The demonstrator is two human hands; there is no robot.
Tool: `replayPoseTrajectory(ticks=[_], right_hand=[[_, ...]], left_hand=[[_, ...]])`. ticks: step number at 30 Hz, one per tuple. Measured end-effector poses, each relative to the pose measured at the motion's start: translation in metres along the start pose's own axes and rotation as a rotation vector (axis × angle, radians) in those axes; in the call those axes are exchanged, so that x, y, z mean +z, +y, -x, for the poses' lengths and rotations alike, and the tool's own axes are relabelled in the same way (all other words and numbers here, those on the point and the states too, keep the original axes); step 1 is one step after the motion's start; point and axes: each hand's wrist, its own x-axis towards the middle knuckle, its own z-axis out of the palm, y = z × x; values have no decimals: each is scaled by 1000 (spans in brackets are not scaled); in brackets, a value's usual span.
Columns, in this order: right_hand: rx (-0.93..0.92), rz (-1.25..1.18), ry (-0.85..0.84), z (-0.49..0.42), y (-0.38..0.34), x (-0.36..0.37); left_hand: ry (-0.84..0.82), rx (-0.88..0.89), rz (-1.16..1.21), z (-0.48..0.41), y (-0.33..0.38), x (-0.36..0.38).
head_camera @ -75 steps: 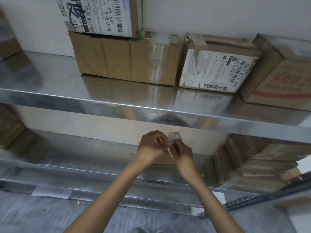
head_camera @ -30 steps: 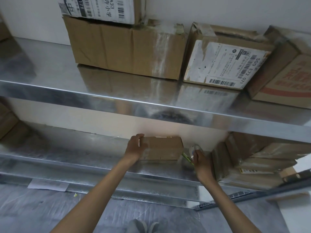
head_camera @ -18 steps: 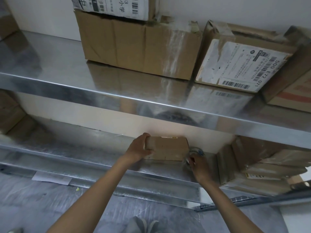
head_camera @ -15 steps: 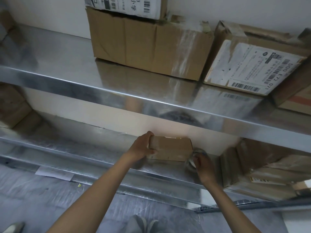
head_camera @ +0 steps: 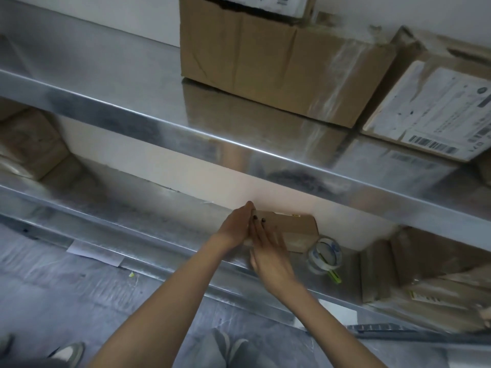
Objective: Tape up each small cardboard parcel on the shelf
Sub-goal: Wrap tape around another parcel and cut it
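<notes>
Head view: the parcel (head_camera: 295,229) sits on the lower shelf (head_camera: 159,216), just beside the tape roll (head_camera: 324,254). Right hand (head_camera: 268,251) presses on it, fingers straight and together; left hand (head_camera: 235,229) is against its left end, and I cannot tell how its fingers lie

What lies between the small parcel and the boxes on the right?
The tape roll lies there on the lower shelf, seen in the head view.

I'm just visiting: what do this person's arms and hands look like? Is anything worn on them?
The left forearm and right forearm are bare, with no sleeve, watch or bracelet in view. Neither the left hand nor the right hand wears a glove. The right hand's fingernails are painted dark.
</notes>
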Motion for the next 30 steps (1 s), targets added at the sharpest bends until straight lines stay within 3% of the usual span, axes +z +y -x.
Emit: replayPoseTrajectory(ticks=[3, 9, 14, 17, 20, 24, 30], right_hand=[[109, -37, -84, -13, -5, -5], [71, -210, -48, -27, 9, -10], [10, -77, 58, -7, 39, 0], [14, -75, 109, 2, 27, 7], [60, -55, 47, 21, 13, 20], [23, -22, -67, 55, -4, 30], [-40, 148, -112, 50, -18, 22]], left_hand=[[31, 25, -13, 1, 3, 0], [-14, 35, 18, 9, 3, -9], [15, 21, -74, 41, -21, -11], [-135, 51, 154, 55, -32, -9], [-261, -87, 297, 56, -34, -8], [-209, -90, 101, 48, -29, -2], [-162, -35, 35, 42, -24, 3]])
